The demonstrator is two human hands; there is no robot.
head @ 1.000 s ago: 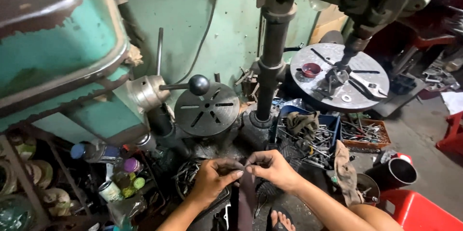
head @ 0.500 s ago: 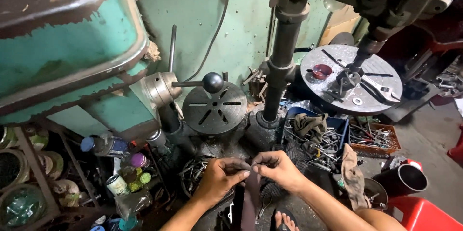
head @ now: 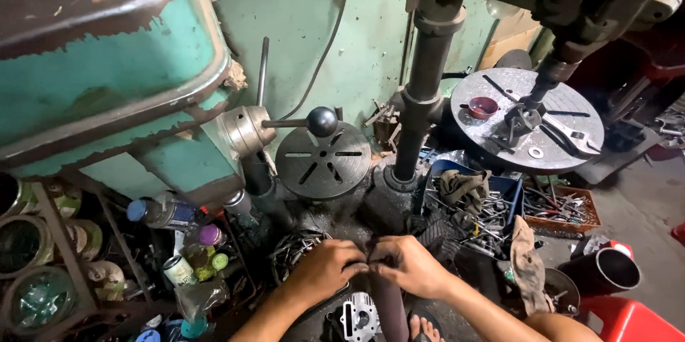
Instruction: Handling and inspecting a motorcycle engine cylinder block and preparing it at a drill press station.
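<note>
My left hand (head: 325,268) and my right hand (head: 412,265) meet low in the middle of the head view, fingertips pinched together on the top end of a dark upright cylinder (head: 389,308). What exactly sits between the fingertips is too small to tell. A silver engine cylinder block (head: 359,317) lies just below my left hand. A bare foot (head: 424,328) shows under my right wrist.
A drill press column (head: 421,92) rises behind, with a round slotted table (head: 323,160) and a ball-ended lever (head: 321,121). Another round table (head: 528,128) carries a wrench and a small red cup. A blue bin of tools (head: 474,206), shelves of cans (head: 43,256) and a red stool (head: 628,317) surround.
The view has tilted down and closer, so the hands sit lower and larger. Both hands stay pinched together on the dark cylinder's top.
</note>
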